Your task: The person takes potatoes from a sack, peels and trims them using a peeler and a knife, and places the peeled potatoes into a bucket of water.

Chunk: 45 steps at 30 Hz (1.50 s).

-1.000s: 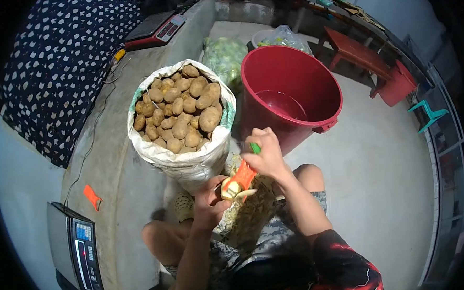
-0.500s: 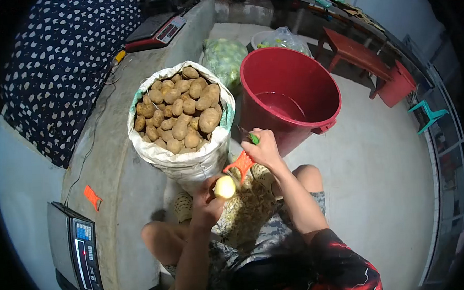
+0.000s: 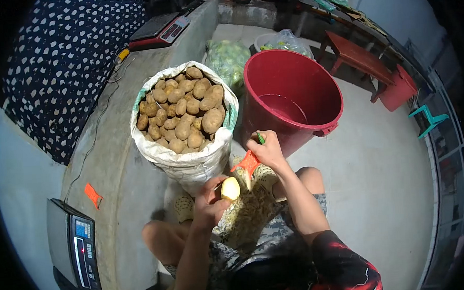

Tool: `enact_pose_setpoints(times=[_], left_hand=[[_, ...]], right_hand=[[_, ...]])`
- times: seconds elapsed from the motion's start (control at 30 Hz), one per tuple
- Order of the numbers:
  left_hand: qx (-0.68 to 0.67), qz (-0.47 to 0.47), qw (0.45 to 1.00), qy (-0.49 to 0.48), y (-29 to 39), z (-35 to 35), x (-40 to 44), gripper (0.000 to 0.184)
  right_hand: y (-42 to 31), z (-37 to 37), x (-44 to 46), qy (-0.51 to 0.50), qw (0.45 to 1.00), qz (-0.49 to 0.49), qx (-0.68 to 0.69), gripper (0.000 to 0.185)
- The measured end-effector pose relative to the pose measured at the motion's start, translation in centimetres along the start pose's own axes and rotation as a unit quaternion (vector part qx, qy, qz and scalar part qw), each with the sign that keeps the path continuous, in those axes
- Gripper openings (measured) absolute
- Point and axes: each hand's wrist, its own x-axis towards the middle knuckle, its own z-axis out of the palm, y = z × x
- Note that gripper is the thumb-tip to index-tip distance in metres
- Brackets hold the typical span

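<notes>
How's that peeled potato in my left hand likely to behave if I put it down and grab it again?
The peeled potato may feel slippery, since its visible side is bare, pale flesh. Its rounded shape suggests it could roll if set down. It's probably stiff too: your left hand grips it without any visible dent.

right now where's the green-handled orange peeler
In the head view, the peeler is in the right hand, up and right of the potato in the left hand.

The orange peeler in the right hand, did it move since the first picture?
Yes. Judged against the red bucket, the orange peeler has moved up the picture, closer to it and away from the peeled potato.
</notes>
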Motion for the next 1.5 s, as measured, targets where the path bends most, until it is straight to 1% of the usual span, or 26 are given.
enact_pose_setpoints(times=[0.1,0.13,0.2,0.23,0.27,0.33,0.47,0.53,0.6,0.67,0.73,0.8,0.87,0.9,0.93,1.03,1.07,1.13,1.2,1.27,1.3,1.37,1.4,1.43,1.47,1.5], left_hand=[[0.046,-0.026,0.998,0.045,0.3,0.4,0.1,0.063],[0.061,-0.037,0.996,0.047,0.4,0.7,0.2,0.063],[0.074,-0.052,0.995,0.044,0.1,0.5,0.2,0.064],[0.089,-0.052,0.994,0.031,-0.2,-0.3,-0.1,0.062],[0.107,-0.049,0.993,0.017,-0.5,-1.1,-0.2,0.060],[0.090,-0.047,0.995,0.014,-0.8,-2.3,-0.1,0.059],[-0.034,0.004,0.999,0.020,-0.4,-1.0,0.0,0.057],[-0.028,0.004,0.999,0.034,0.2,-0.5,0.0,0.060],[0.005,-0.001,1.000,0.030,-0.1,-0.7,0.2,0.061],[0.030,-0.012,0.998,0.046,0.0,-0.2,0.2,0.061],[0.057,-0.025,0.996,0.065,0.4,0.2,-0.1,0.060],[0.045,-0.024,0.998,0.029,0.7,0.4,-0.2,0.061],[0.065,-0.029,0.997,0.014,0.2,-0.3,-0.2,0.062],[0.022,-0.016,1.000,0.011,0.1,-0.2,-0.1,0.061],[-0.025,-0.001,1.000,0.009,0.0,-0.1,0.0,0.060],[0.023,0.002,0.998,0.056,0.5,1.1,0.3,0.060],[0.056,-0.015,0.994,0.089,0.8,1.4,0.1,0.061],[0.089,-0.010,0.993,0.073,0.6,0.8,0.0,0.062],[0.042,-0.035,0.998,0.034,0.3,0.1,0.0,0.061],[0.025,-0.015,1.000,0.010,0.2,-0.1,0.0,0.063],[-0.007,-0.008,1.000,0.014,0.5,0.3,0.1,0.063],[-0.046,0.004,0.999,0.022,0.5,1.0,0.1,0.064],[-0.005,0.001,0.999,0.041,0.7,1.3,0.2,0.065],[0.039,-0.005,0.997,0.061,0.7,1.3,0.1,0.065],[0.041,-0.007,0.997,0.065,0.7,1.1,-0.2,0.065],[0.041,0.003,0.998,0.057,0.4,0.9,-0.1,0.065]], right_hand=[[-3.5,-0.4,-1.3,-0.035,0.979,-0.188,-0.067,0.027],[-3.7,-0.4,-1.3,-0.034,0.980,-0.186,-0.065,0.027],[-3.9,-0.7,-1.2,0.023,0.936,-0.296,-0.187,0.029],[-1.8,-0.6,0.0,0.017,0.970,-0.196,-0.141,0.030],[0.0,-0.7,0.5,0.019,0.970,-0.198,-0.141,0.030],[0.7,-1.0,1.2,0.008,0.996,-0.023,-0.087,0.031],[0.4,-0.9,0.7,0.002,0.996,-0.071,-0.047,0.030],[-0.5,-0.7,0.2,-0.009,0.999,-0.044,-0.029,0.029],[-1.3,-0.2,-0.4,-0.024,0.997,-0.076,-0.005,0.027],[-3.1,-0.3,-1.2,-0.029,0.991,-0.122,-0.040,0.027],[-5.4,-0.7,-2.1,-0.013,0.929,-0.318,-0.189,0.027],[-3.6,-1.0,-1.0,0.000,0.935,-0.295,-0.198,0.029],[1.5,-0.8,1.5,0.024,0.979,-0.106,-0.170,0.029],[1.2,-0.9,1.2,-0.005,0.998,0.016,-0.053,0.028],[0.2,-0.9,0.5,-0.002,0.998,0.016,-0.054,0.028],[-2.9,-0.6,-0.9,-0.019,0.988,-0.133,-0.076,0.029],[-3.9,-0.5,-1.4,-0.021,0.989,-0.129,-0.072,0.029],[-5.3,-0.8,-1.7,0.011,0.933,-0.319,-0.165,0.031],[-0.9,-0.5,-0.1,0.031,0.932,-0.309,-0.184,0.032],[2.0,-0.2,1.3,-0.008,0.995,-0.005,-0.101,0.031],[2.4,0.1,1.3,0.000,0.999,0.021,-0.034,0.032],[-0.6,0.2,-0.3,-0.022,0.999,-0.006,-0.026,0.031],[-2.7,0.0,-1.0,-0.046,0.998,-0.033,-0.017,0.031],[-4.1,-0.4,-1.5,-0.050,0.987,-0.139,-0.064,0.029],[-5.0,-0.6,-1.9,-0.052,0.987,-0.136,-0.061,0.029],[-5.8,-0.8,-2.1,-0.016,0.964,-0.235,-0.122,0.028]])
